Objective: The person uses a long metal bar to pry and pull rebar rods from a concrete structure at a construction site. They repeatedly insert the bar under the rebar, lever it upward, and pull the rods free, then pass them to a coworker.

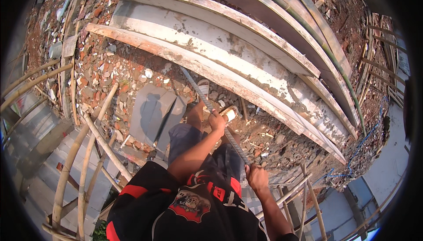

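A grey ribbed steel bar [235, 143] slants across in front of my body. Around its middle, my left hand [217, 122] is closed. My right hand [257, 177] grips it lower down, close to its near end. The bar's far end meets the near edge of a long wooden board [207, 74], part of a formwork trough; whether it touches the board or passes beneath it I cannot tell. Behind that board runs a pale, cement-stained strip [198, 36], bounded on its far side by another board [246, 20]. My sandalled foot [229, 113] stands just beyond my left hand.
Broken brick and stone rubble [101, 73] covers the ground. Flat grey sheets [150, 109] lie left of my legs. Bamboo poles [70, 170] cross at the lower left, with more bamboo poles [308, 197] at the lower right. A blue cord [350, 164] trails at right.
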Demonstrator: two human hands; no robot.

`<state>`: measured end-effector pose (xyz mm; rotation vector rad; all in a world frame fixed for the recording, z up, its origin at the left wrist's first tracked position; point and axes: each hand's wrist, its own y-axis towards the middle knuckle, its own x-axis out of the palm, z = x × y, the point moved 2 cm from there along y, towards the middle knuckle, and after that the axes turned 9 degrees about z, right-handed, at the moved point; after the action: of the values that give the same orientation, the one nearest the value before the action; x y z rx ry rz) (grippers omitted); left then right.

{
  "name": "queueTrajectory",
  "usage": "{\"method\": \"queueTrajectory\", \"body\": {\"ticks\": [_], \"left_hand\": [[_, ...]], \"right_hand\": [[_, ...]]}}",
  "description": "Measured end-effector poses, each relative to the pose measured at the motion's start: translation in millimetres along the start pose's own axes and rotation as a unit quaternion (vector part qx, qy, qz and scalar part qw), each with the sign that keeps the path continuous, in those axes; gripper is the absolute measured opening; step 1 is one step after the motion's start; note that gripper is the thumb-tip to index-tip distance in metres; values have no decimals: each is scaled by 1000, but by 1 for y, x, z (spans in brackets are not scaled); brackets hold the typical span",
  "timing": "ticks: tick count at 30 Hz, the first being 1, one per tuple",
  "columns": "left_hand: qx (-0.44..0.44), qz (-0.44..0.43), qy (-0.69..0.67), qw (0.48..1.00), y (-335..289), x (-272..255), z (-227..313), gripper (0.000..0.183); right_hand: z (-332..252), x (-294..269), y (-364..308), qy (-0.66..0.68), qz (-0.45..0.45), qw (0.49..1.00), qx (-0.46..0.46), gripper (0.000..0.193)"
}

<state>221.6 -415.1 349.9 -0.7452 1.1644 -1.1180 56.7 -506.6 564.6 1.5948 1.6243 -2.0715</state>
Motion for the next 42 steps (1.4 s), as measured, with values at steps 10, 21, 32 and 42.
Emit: {"method": "queueTrajectory", "body": {"ticks": [10, 21, 32, 42], "left_hand": [[74, 100, 50, 991, 41, 27, -68, 52], [57, 102, -28, 993, 16, 53, -29, 53], [79, 108, -82, 988, 53, 75, -82, 51], [90, 134, -138, 977, 83, 122, -95, 50]], "right_hand": [[76, 95, 27, 42, 25, 999, -7, 37], [104, 75, 70, 342, -220, 904, 136, 63], [139, 120, 94, 96, -94, 987, 83, 73], [184, 130, 158, 94, -95, 989, 55, 73]]}}
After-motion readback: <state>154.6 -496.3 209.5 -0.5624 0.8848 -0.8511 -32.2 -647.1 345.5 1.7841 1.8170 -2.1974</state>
